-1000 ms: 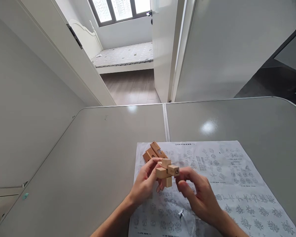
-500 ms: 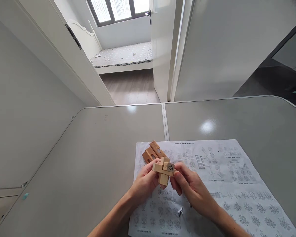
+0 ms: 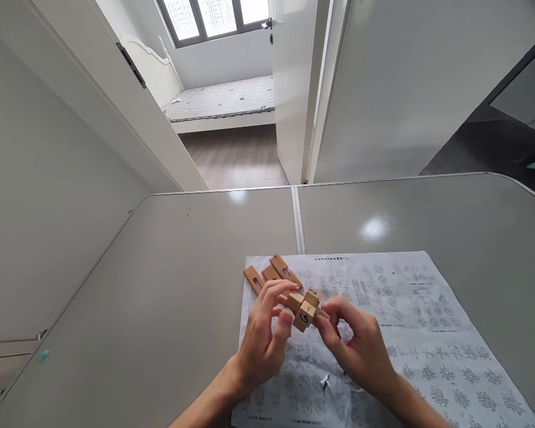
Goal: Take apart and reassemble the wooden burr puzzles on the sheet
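A pale wooden interlocking burr puzzle [image 3: 307, 310] is held above the printed sheet, tilted, with a dark handwritten mark on one block end facing me. My right hand [image 3: 354, 336] pinches its right-hand end between thumb and fingers. From the left, my left hand [image 3: 267, 333] has its curled fingers against the puzzle, partly behind it; its thumb stands off from the wood. Just beyond my left hand lie several loose notched brown wooden sticks [image 3: 285, 270], one of them, a slotted stick [image 3: 253, 279], angled out to the left.
The large paper sheet [image 3: 410, 297] printed with puzzle diagrams lies under both hands on the grey table [image 3: 182, 285]. A small scrap [image 3: 325, 381] sits on the sheet between my forearms. Past the table's far edge are an open door [image 3: 292, 89] and a bed [image 3: 223, 101].
The puzzle has been turned, so its marked end now faces lower and towards me. My left fingers have loosened and shifted, uncovering the slotted stick at the left.
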### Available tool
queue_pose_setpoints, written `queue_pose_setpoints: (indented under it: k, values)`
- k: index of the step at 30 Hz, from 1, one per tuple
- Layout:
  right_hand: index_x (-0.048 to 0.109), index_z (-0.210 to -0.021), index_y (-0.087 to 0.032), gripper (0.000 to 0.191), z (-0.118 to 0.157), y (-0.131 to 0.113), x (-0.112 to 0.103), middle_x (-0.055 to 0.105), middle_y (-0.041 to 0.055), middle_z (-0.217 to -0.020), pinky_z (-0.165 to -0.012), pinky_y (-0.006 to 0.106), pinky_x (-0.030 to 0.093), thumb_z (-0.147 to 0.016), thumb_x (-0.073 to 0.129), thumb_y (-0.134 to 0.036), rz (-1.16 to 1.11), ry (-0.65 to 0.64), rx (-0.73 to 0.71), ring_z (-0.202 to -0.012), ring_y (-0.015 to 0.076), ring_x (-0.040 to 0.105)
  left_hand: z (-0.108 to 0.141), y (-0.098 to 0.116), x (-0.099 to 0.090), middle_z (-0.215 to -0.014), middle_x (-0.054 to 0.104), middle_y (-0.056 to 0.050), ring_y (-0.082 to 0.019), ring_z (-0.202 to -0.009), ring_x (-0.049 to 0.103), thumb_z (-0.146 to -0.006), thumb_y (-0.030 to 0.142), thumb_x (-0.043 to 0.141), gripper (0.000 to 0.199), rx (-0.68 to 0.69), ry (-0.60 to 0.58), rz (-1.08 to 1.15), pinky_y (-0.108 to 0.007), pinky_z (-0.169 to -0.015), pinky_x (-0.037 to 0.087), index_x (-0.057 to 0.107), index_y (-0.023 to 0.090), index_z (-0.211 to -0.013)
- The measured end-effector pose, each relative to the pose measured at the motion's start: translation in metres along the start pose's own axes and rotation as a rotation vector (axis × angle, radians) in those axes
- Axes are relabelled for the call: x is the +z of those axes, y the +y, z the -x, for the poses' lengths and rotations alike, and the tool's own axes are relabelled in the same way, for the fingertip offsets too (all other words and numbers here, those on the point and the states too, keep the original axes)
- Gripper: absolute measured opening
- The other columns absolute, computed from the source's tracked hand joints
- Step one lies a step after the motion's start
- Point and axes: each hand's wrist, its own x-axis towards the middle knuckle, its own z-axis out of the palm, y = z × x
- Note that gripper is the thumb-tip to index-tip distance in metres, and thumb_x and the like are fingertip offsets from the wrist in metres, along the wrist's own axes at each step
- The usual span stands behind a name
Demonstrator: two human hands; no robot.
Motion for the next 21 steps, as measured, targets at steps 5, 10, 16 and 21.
queue_pose_setpoints:
  k: [5,10,16,21]
  values:
    - [0.049,-0.087,-0.025,0.022,0.0032,0.0007,0.0027,0.045,-0.0100,-0.058,-0.049,0.020,0.039,-0.102,0.064,-0.025,0.065,-0.038,-0.131,-0.046,0.0097,0.046,-0.0012,0.0034,-0.0013,-0.130,0.067,-0.014,-0.025,-0.113,0.069,-0.108,0.043,0.054,0.037,0.116,-0.083,-0.147,-0.031,-0.084,0.061,0.058,0.023,-0.138]
    - [0.050,-0.090,-0.025,0.021,0.0051,0.0026,0.0016,0.052,-0.0072,-0.063,-0.051,0.022,0.042,-0.111,0.050,-0.031,-0.034,-0.100,-0.033,-0.050,0.0114,0.048,-0.0016,0.0007,0.0005,-0.094,0.070,-0.007,-0.012,-0.068,0.067,-0.113,0.042,0.043,0.032,-0.055,-0.075,0.021,-0.023,-0.061,0.055,0.059,0.017,-0.123]
    - [0.049,-0.096,-0.025,0.023,0.0013,0.0043,0.0024,0.058,-0.0056,-0.069,-0.052,0.023,0.043,-0.111,0.049,-0.042,-0.132,-0.191,0.159,-0.055,0.0134,0.054,-0.0028,0.0014,0.0036,-0.113,0.063,-0.010,-0.007,-0.058,0.063,-0.110,0.052,0.047,0.038,-0.164,-0.127,0.323,-0.019,-0.049,0.051,0.058,0.017,-0.119]
    - [0.045,-0.099,-0.026,0.020,-0.0003,0.0010,0.0025,0.069,-0.0054,-0.067,-0.057,0.024,0.045,-0.114,0.043,-0.039,-0.261,-0.332,0.147,-0.055,0.0144,0.062,-0.0030,0.0053,0.0048,-0.121,0.057,-0.011,-0.009,-0.062,0.069,-0.108,0.052,0.052,0.037,-0.229,-0.155,0.418,-0.019,-0.047,0.054,0.059,0.016,-0.112]
